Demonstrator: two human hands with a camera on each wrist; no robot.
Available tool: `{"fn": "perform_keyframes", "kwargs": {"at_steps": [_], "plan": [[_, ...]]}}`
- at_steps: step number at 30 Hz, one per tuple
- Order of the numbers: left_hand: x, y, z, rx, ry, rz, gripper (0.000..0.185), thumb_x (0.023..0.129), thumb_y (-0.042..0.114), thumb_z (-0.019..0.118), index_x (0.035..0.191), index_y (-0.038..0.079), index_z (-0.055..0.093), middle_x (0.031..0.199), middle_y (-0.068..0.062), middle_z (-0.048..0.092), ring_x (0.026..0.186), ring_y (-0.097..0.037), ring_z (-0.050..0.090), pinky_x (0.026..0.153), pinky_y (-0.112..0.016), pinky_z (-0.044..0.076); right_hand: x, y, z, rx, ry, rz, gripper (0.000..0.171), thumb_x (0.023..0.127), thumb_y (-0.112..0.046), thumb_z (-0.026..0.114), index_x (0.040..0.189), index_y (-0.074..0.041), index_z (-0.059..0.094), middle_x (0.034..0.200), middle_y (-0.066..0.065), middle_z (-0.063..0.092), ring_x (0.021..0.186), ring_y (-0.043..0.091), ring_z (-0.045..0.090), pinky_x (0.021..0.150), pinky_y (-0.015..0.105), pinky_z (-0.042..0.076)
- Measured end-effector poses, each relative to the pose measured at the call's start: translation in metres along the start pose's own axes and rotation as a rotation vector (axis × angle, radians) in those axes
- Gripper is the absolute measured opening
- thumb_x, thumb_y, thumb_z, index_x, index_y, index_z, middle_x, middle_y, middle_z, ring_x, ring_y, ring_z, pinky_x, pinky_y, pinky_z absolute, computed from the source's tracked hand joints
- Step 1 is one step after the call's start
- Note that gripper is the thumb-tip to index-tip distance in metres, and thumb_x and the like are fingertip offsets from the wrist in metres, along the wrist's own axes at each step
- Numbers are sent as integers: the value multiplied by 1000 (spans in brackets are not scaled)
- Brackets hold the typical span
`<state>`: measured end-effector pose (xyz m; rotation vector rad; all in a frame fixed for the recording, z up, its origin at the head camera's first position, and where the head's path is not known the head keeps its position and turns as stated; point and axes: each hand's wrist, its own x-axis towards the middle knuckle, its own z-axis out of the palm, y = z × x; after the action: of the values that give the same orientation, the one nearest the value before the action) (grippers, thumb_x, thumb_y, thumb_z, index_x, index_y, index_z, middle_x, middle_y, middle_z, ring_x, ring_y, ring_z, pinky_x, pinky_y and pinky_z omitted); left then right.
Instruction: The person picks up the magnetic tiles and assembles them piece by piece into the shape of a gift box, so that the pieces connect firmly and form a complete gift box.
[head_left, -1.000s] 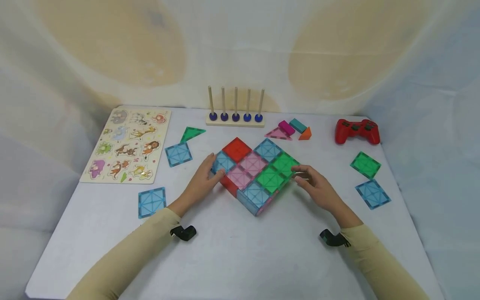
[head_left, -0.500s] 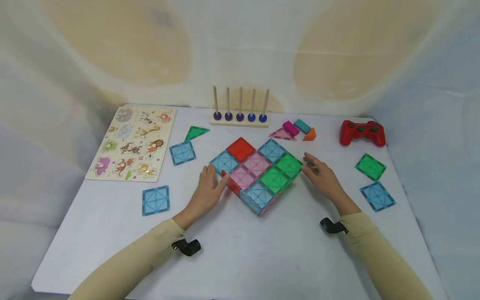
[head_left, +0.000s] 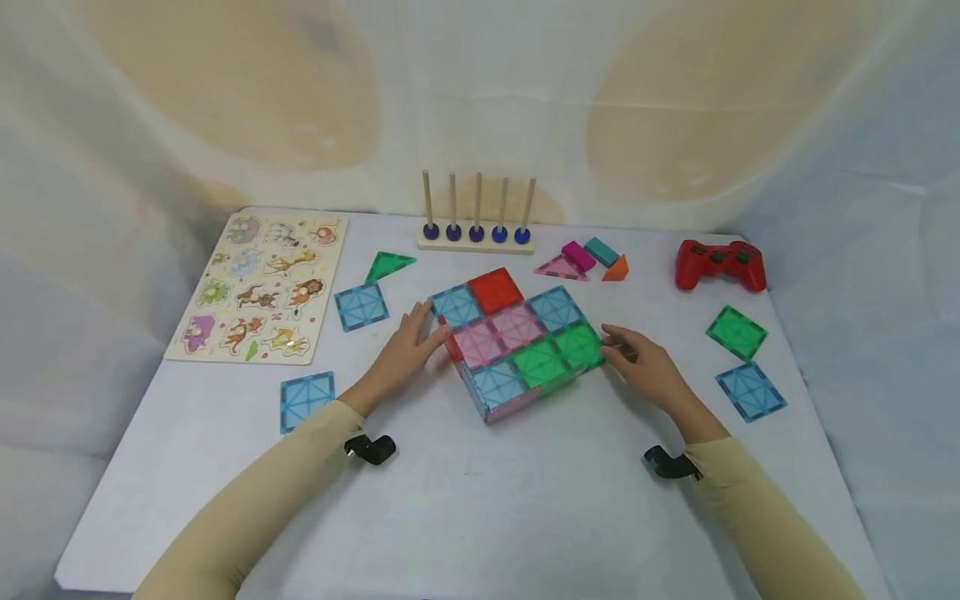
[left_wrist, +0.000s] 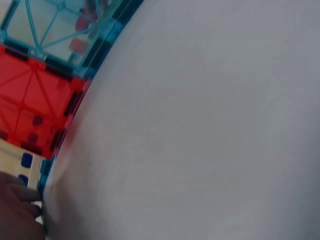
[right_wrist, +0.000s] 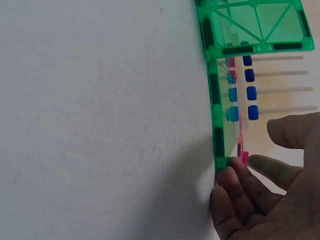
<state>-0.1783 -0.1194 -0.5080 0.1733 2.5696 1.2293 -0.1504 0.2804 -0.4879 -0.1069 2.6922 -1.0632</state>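
Two hands flank a low box of translucent coloured magnetic tiles (head_left: 517,342) mid-table, left hand (head_left: 408,346) and right hand (head_left: 637,360) with relaxed fingers touching its left and right walls, clasping nothing; light, rigid, likely separates unless held by both walls.

The bare counter (head_left: 480,500) in front of the tile box (head_left: 517,346) gives my arms open passage. Behind the box, the peg rack (head_left: 477,237) and wooden blocks (head_left: 588,260) obstruct. Loose tiles (head_left: 738,362) lie right of my right hand (head_left: 645,367); a blue tile (head_left: 361,306) lies left of my left hand (head_left: 401,354).
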Motion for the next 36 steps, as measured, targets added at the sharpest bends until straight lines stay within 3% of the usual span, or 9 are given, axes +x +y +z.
{"fn": "perform_keyframes", "kwargs": {"at_steps": [11, 20, 27, 32, 36], "plan": [[34, -5, -18, -34, -101, 67, 79, 102, 60, 46, 165, 21, 18, 171, -5, 11, 156, -32, -2, 124, -57, 7, -7, -8, 4, 30, -51, -15, 62, 106, -33, 54, 157, -3, 35, 147, 22, 49, 126, 39, 52, 105, 57, 47], [42, 2, -22, -37, -133, 97, 70, 105, 47, 45, 164, 20, 19, 171, -5, 12, 156, -32, -5, 123, -60, 3, -10, -15, 4, 26, -67, 25, 64, 106, -38, 53, 158, -4, 33, 147, 22, 51, 129, 41, 52, 102, 56, 49], [45, 3, -27, -50, -149, 107, 69, 106, 49, 42, 164, 19, 20, 170, -5, 13, 156, -31, -4, 123, -58, 3, -15, -19, 4, 45, -87, 39, 62, 107, -35, 53, 158, -5, 34, 147, 21, 53, 131, 42, 51, 102, 56, 50], [52, 2, -28, -48, -57, 150, 68, 109, 52, 26, 162, 9, 26, 166, -8, 29, 156, -28, 14, 125, -48, 11, -15, -23, 6, 53, -81, 46, 62, 107, -34, 52, 158, -5, 32, 150, 21, 50, 133, 43, 49, 102, 57, 50], [66, 1, -28, 61, 70, 180, 58, 111, 38, 29, 156, 3, 38, 158, -15, 42, 150, -32, 30, 124, -47, 22, -15, -24, 9, 43, -70, 51, 63, 107, -34, 53, 158, -4, 32, 150, 21, 49, 133, 43, 50, 101, 57, 50]]}}
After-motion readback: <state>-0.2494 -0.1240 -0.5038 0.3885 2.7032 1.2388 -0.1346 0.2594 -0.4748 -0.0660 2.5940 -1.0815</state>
